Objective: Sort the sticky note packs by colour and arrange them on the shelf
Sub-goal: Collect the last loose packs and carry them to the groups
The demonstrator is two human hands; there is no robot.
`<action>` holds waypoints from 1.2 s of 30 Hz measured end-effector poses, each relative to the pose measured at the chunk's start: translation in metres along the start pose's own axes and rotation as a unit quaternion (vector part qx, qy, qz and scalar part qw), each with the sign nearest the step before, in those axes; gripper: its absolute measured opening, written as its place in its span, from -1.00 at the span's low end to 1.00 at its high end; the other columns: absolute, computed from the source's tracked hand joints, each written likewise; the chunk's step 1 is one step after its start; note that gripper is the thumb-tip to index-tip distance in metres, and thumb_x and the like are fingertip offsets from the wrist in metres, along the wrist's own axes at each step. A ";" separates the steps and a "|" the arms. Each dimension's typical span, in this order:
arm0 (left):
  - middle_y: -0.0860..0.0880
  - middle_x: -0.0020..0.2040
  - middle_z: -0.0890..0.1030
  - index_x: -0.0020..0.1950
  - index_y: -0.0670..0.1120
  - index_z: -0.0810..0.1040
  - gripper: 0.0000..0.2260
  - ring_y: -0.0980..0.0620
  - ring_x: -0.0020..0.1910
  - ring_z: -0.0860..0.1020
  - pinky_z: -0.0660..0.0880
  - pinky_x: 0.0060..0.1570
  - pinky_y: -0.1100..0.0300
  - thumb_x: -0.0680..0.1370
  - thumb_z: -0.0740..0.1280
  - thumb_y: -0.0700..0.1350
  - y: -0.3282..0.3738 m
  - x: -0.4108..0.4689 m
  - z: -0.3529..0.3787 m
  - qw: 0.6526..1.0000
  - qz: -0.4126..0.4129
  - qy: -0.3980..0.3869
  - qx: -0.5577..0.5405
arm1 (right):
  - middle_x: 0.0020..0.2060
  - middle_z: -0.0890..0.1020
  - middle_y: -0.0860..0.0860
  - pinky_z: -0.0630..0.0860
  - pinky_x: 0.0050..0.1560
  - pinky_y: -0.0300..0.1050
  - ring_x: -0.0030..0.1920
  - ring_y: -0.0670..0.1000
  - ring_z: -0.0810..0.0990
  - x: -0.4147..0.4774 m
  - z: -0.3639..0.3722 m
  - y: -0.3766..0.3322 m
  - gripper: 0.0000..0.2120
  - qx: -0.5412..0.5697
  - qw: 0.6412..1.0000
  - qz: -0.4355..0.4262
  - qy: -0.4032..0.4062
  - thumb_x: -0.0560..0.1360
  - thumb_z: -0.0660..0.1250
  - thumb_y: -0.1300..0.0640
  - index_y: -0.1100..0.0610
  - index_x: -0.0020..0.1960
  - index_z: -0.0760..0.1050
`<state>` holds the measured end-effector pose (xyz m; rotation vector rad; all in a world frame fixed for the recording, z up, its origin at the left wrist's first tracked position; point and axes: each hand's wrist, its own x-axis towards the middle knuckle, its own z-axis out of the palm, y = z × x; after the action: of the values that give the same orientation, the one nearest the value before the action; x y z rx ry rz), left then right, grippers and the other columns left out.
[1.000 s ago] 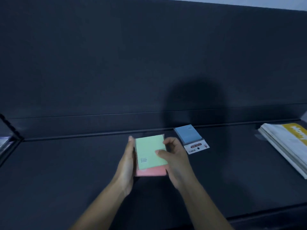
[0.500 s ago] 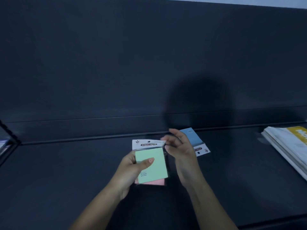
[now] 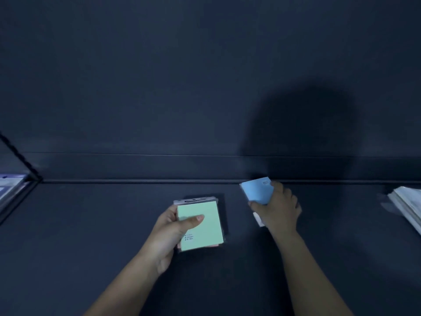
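A dark matte shelf board spans the view, closed behind by a dark back panel that carries a broad head-shaped shadow. At the right edge lies a slanted stack of white printed papers; pale sheets sit past the left corner divider. Mid-shelf, the left hand grips a wrapped pale green sticky note pack, thumb across its face, with a pink pack peeking out beneath. Near the back edge, the right hand curls round a tilted light blue sticky note pack, covering its lower part.

Stack of white booklets far right, pale papers far left
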<state>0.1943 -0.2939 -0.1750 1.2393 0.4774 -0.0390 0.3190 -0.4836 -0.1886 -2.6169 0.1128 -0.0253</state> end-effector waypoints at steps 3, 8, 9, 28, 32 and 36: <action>-0.15 -0.01 0.68 0.17 -0.21 0.50 -0.67 -0.12 -0.07 0.66 0.56 -0.09 -0.06 0.43 0.41 -0.23 0.003 -0.006 -0.010 1.000 -0.008 0.018 -0.012 | 0.16 0.33 0.08 0.39 0.17 0.04 0.14 0.15 0.41 -0.008 0.006 -0.018 -0.26 0.050 0.996 -0.063 -0.033 0.25 0.48 0.11 0.07 0.35 0.23; -0.16 -0.15 0.69 0.13 -0.26 0.48 -0.79 -0.09 -0.29 0.67 0.55 -0.51 0.14 0.53 0.32 -0.22 0.011 -0.022 -0.034 0.996 -0.025 0.036 -0.083 | 0.03 0.50 -0.01 0.42 -0.33 -0.34 -0.14 -0.08 0.52 -0.032 0.009 -0.055 -0.53 0.300 0.944 -0.099 -0.099 0.42 0.33 0.34 0.07 0.29 0.36; -0.15 -0.18 0.70 0.12 -0.25 0.48 -0.81 -0.07 -0.31 0.67 0.54 -0.53 0.16 0.54 0.31 -0.21 0.012 -0.025 -0.041 0.995 -0.023 0.046 -0.084 | 0.00 0.55 -0.03 0.43 -0.25 -0.31 -0.11 -0.08 0.54 -0.038 0.006 -0.064 -0.60 0.339 0.930 -0.103 -0.099 0.44 0.33 0.33 0.05 0.23 0.42; -0.06 -0.08 0.70 -0.08 0.03 0.69 -0.55 -0.02 -0.11 0.67 0.56 -0.22 0.18 0.51 0.13 0.29 0.039 -0.202 -0.288 0.988 0.035 0.152 -0.011 | -0.08 0.49 -0.05 0.42 -0.06 -0.30 -0.10 -0.16 0.52 -0.270 0.083 -0.296 -0.51 0.203 0.816 -0.348 -0.414 0.43 0.42 0.00 -0.17 0.26 0.28; -0.13 -0.05 0.69 0.06 -0.14 0.61 -0.72 -0.03 -0.13 0.67 0.54 -0.31 0.23 0.44 0.38 0.00 0.038 -0.245 -0.349 0.977 0.100 0.178 -0.057 | -0.23 0.41 0.01 0.36 -0.25 -0.37 -0.24 -0.13 0.43 -0.329 0.119 -0.342 -0.48 0.272 0.821 -0.340 -0.370 0.37 0.49 0.05 -0.07 0.22 0.31; -0.16 -0.09 0.69 0.07 -0.23 0.58 -0.78 -0.05 -0.23 0.67 0.56 -0.35 0.19 0.51 0.35 -0.12 0.042 -0.279 -0.402 0.948 0.129 0.266 -0.117 | -0.15 0.46 -0.05 0.39 -0.23 -0.37 -0.15 -0.10 0.48 -0.383 0.145 -0.376 -0.60 0.398 0.838 -0.256 -0.271 0.41 0.45 0.05 -0.01 0.15 0.34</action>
<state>-0.1768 0.0242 -0.1314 1.0611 0.7575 0.5741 -0.0287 -0.0545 -0.1256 -1.6621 -0.6604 0.3941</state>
